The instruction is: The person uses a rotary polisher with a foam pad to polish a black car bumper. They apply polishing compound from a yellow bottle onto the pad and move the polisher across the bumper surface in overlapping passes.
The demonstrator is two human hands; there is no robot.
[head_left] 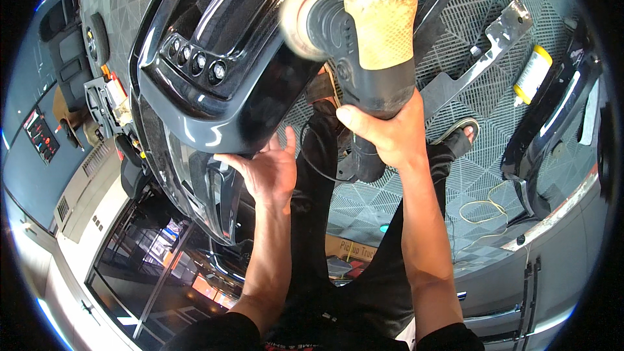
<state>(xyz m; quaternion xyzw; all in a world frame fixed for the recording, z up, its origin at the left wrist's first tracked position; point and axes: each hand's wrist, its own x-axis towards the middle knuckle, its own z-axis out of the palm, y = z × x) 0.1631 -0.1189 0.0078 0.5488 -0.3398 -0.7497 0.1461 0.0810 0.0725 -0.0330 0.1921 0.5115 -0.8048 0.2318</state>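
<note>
My right hand (395, 135) is wrapped round the dark body of a handheld power polisher (381, 23) with a worn yellow cover on its head. Its round pad (304, 18) is smeared by motion and lies against or very close to a glossy black car bumper (211, 114); actual contact is hard to tell. Several small round lamps (200, 62) sit in a recess of that bumper. Palm up, my left hand (270, 172) is at the bumper's lower edge, fingers spread and thumb stretched along the underside. The polisher's lower end hangs below my right hand.
Grey grid tiles (474, 117) cover the floor. To the right lie a long dark bracket (478, 62), a yellow-and-white bottle (534, 73), a black trim panel (552, 114) and a loose pale cord (484, 203). A cardboard box (343, 247) is near my legs; a wheel (97, 39) stands far left.
</note>
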